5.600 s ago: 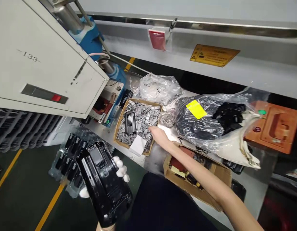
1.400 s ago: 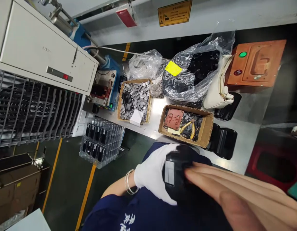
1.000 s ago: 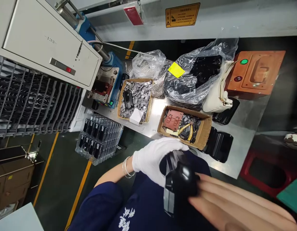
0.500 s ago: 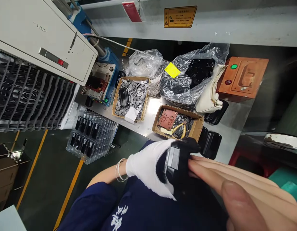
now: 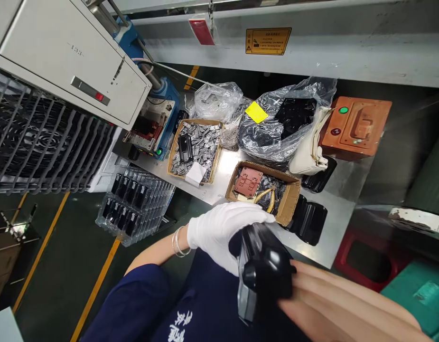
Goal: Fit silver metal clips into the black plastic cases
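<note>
- Gripping a black casing, closed between my gloved left hand and bare right hand
- Holding it above the bench, seemingly to keep it close in view

Light was bright and even, seemingly from above; small glare on the black plastic casing; faint shadows on the steel desk; frame edges bowed; near fingers slightly soft.

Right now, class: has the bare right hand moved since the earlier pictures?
Yes: the right hand has left the tray of metal clips and presses the black housing, below the cardboard box.
</note>
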{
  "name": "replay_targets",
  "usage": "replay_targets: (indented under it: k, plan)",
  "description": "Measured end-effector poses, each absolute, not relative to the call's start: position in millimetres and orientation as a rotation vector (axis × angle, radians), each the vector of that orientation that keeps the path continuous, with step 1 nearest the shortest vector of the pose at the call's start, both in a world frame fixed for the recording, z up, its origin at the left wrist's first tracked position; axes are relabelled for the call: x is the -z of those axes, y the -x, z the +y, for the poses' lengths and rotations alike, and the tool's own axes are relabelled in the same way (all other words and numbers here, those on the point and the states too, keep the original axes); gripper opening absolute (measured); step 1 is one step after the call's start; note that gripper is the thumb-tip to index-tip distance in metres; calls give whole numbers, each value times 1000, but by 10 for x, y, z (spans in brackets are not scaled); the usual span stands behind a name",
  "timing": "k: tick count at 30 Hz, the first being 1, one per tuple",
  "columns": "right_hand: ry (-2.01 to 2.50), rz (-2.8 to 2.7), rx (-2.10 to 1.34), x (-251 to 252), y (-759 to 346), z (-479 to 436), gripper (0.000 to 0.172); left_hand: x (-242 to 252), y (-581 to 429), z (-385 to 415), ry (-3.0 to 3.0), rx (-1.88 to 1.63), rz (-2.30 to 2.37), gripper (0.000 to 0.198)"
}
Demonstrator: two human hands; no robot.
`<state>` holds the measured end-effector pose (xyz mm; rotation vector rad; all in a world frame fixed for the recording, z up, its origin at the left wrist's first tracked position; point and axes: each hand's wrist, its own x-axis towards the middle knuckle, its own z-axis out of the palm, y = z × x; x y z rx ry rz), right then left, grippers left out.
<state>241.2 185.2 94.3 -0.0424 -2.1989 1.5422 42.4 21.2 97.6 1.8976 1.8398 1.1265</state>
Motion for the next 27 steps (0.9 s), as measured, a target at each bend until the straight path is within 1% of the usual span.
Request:
replay_targets:
  k: [1, 3, 5, 8, 9, 10, 12, 13, 15, 18, 19, 20, 21, 23, 24, 25, 27]
  plan:
    - [-2, -2179, -1546, -864, -2350, 1875, 30, -974, -406, 222, -1932, -1127, 1842, 71]
    - [-144, -2099, -1542, -716, -2183, 1934, 39, -981, -379, 237, -1979, -1139, 1856, 72]
    - [-294, -2009, -1525, -635, -2010, 1987, 47, -991, -358, 243, -2014, -1145, 1865, 79]
    - [-346, -1982, -1490, -753, -1889, 2026, 52, -997, -329, 236, -2046, -1142, 1835, 92]
    - [-343, -1995, -1483, -855, -1898, 2031, 48, -997, -319, 232, -2060, -1133, 1823, 94]
    - [-324, -2029, -1469, -973, -1927, 2037, 39, -998, -310, 227, -2076, -1116, 1819, 94]
    - [-214, -2132, -1423, -1208, -2009, 2053, 14, -1008, -292, 216, -2118, -1061, 1838, 87]
    - [-175, -2176, -1418, -1297, -2048, 2065, 11, -1019, -283, 209, -2137, -1034, 1860, 81]
    - [-113, -2222, -1449, -1381, -2095, 2095, 18, -1055, -266, 192, -2157, -995, 1937, 72]
    - [-50, -2254, -1451, -1317, -2072, 2134, 41, -1149, -233, 177, -2081, -883, 2122, 64]
    - [11, -2279, -1411, -1277, -2043, 2137, 44, -1190, -221, 180, -2041, -822, 2179, 62]
    - [61, -2315, -1381, -1239, -2009, 2133, 42, -1236, -208, 190, -2004, -753, 2227, 60]
    - [100, -2327, -1403, -1207, -1974, 2122, 35, -1286, -197, 206, -1978, -675, 2267, 57]
    - [199, -2309, -1602, -1149, -1918, 2086, 17, -1405, -183, 244, -1951, -513, 2310, 55]
    - [280, -2266, -1716, -1117, -1905, 2069, 11, -1476, -183, 258, -1934, -440, 2329, 57]
    - [373, -2194, -1817, -1082, -1902, 2058, 8, -1554, -190, 264, -1919, -357, 2348, 60]
    - [536, -2010, -1963, -1010, -1920, 2060, 11, -1726, -227, 238, -1896, -185, 2378, 69]
